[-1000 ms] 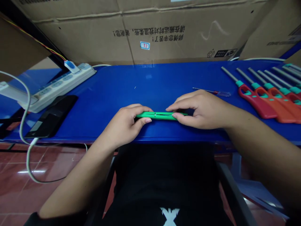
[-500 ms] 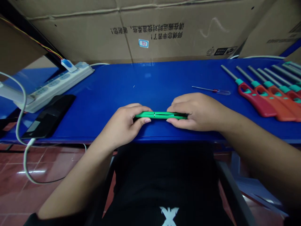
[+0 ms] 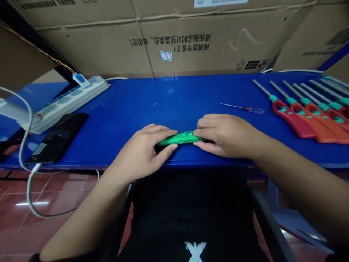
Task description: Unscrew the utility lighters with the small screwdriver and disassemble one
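In half-closed hands (image 3: pixel 143 149) (image 3: pixel 229 136), a green casing (image 3: pixel 181 138).

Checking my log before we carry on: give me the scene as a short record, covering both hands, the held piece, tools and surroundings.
Left hand: grips the left end of an elongated green plastic casing
Right hand: grips its right end
Casing: lies sideways between the hands, both ends partly covered by fingers
Tool: thin screwdriver with a clear handle and red collar, beyond the right hand
Right side: row of red and orange plastic-handled lighters with metal tubes
Left side: long white power strip, flat black rectangular device
Surface: glossy blue table
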{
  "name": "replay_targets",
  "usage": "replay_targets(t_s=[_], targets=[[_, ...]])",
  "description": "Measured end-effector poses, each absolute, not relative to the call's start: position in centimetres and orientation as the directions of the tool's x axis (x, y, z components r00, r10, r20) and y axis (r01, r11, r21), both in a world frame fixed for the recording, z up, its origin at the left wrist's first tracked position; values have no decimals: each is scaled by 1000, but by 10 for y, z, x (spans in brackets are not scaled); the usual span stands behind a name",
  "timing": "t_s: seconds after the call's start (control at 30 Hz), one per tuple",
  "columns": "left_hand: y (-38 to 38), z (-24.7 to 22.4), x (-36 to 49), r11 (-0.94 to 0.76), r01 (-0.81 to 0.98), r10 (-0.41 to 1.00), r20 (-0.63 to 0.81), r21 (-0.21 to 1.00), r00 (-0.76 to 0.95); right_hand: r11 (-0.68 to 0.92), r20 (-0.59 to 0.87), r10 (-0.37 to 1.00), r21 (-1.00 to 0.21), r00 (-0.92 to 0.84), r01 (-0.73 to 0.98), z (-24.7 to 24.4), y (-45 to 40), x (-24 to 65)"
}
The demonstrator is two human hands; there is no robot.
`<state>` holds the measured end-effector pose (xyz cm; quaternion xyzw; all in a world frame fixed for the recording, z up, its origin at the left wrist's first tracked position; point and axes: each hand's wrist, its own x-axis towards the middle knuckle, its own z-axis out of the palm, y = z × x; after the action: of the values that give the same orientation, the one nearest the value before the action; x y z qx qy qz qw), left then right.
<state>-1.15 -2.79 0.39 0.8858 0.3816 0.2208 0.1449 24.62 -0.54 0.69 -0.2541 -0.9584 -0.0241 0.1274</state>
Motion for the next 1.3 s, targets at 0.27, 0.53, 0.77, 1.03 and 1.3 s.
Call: replay_targets(t_s=[0.27, 0.53, 0.77, 1.03, 1.3], targets=[[-27, -1, 0, -614, 626, 770, 190, 482, 609, 802, 253, 590, -299, -767, 518, 1, -20, 245], [-32, 2, 0, -561, 630, 795, 137, 537, 591, 580, 124, 789, -474, -601, 663, 7, -36, 240], [-33, 1, 3, -533, 636, 807, 109, 559, 581, 528, 102, 833, -443, -544, 725, 10, -39, 237], [-35, 0, 2, -555, 673, 805, 113, 489, 582, 577, 202, 816, -246, -541, 778, 0, -53, 233], [-25, 9, 1, -651, 643, 723, 71, 402, 687, 713, 172, 701, -120, -692, 691, -5, -50, 236]])
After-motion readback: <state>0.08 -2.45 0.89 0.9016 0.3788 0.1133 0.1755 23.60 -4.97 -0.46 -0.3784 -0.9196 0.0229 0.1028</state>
